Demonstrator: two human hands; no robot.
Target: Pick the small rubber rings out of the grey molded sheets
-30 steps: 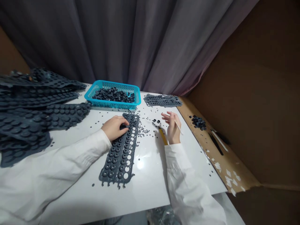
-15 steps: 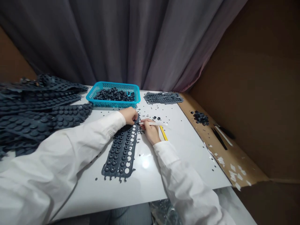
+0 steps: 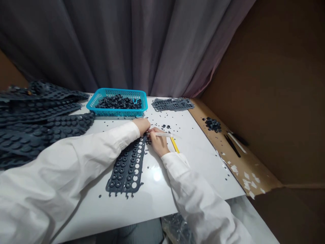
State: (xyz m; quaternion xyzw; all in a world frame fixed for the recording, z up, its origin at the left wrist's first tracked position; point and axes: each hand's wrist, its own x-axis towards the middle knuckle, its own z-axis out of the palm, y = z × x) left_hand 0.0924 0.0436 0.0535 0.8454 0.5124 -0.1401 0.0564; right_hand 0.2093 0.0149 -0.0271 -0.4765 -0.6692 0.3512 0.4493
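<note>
My left hand (image 3: pixel 141 125) rests curled at the far end of a dark grey rubber sheet (image 3: pixel 126 167), which has rows of round buttons and a line of punched holes. Its fingers hide whatever lies under them. My right hand (image 3: pixel 158 142) sits just beside it, gripping a thin white stick (image 3: pixel 162 134) that points to the right. Small black rubber discs (image 3: pixel 162 122) lie scattered around both hands. A yellow strip (image 3: pixel 174 145) lies to the right of my right hand, apart from it.
A blue plastic basket (image 3: pixel 117 113) of black rubber pieces stands beyond my hands. Stacked rubber sheets (image 3: pixel 33 135) lie at left, another sheet (image 3: pixel 172 104) at far right. A cardboard ledge (image 3: pixel 203 113) holds black pieces, dark tools and paper scraps.
My hands have come together at the far end of the sheet. The left moved up from the sheet's middle, the right moved left, and its white stick turned to lie nearly level.
</note>
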